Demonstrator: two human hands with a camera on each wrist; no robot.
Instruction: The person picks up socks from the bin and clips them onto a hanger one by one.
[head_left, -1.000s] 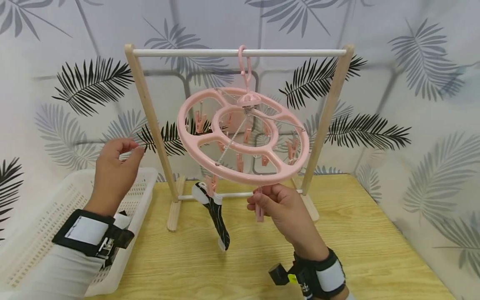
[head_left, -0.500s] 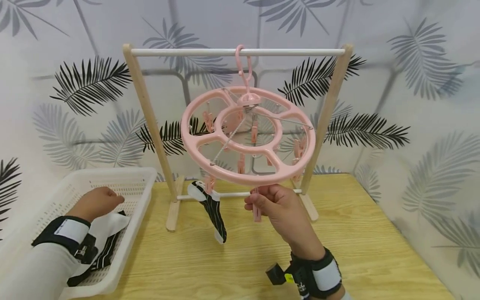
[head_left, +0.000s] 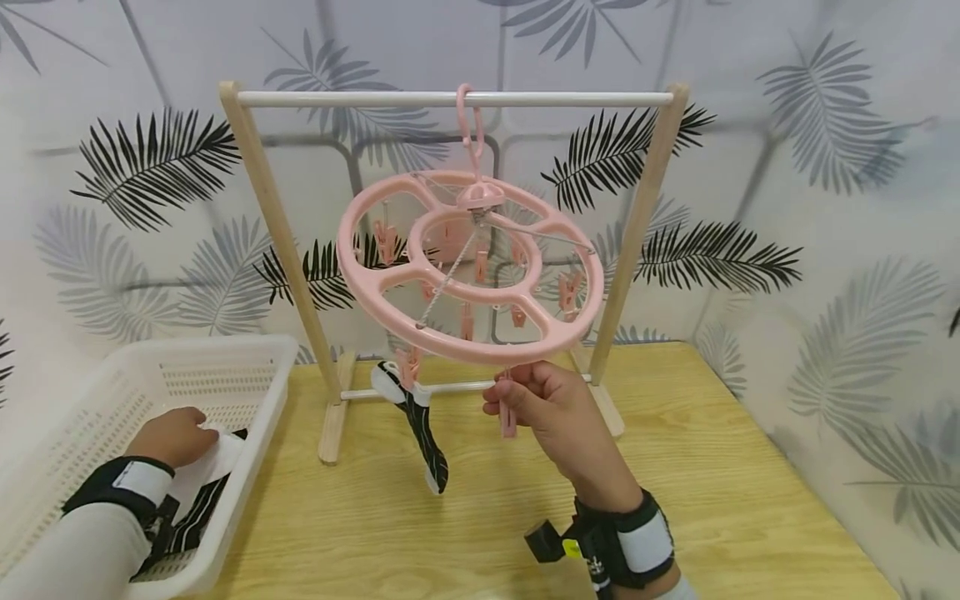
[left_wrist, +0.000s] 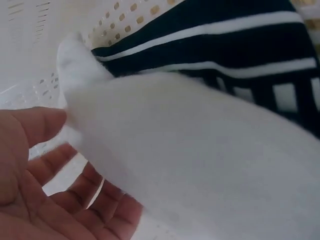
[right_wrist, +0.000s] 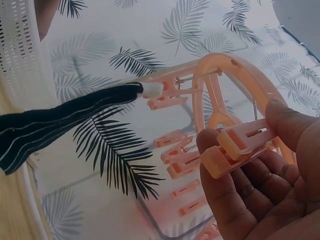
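My left hand (head_left: 172, 437) is down in the white basket (head_left: 281, 375). In the left wrist view its thumb (left_wrist: 47, 122) and fingers pinch the edge of a white sock (left_wrist: 185, 145). Under that lies black cloth with white stripes (left_wrist: 220, 37). My right hand (head_left: 562, 417) pinches a pink clothespin (head_left: 509, 417) below the front rim of the round pink hanger (head_left: 465, 340); the right wrist view shows thumb and fingers on this clothespin (right_wrist: 240, 145). A black sock with white heel and toe (head_left: 425, 433) hangs from another clothespin (head_left: 408, 367), left of the right hand.
From the white bar (head_left: 337, 99) of a wooden stand (head_left: 281, 225) the pink hanger hangs by its hook, its rim tilted. Several more clothespins dangle under the rim. The stand is on a wooden table (head_left: 712, 467), with a leaf-patterned wall covering behind.
My left hand has gone from above the basket down into it and onto the white sock. The right hand keeps its pinch on the clothespin. The hanger swings slightly.
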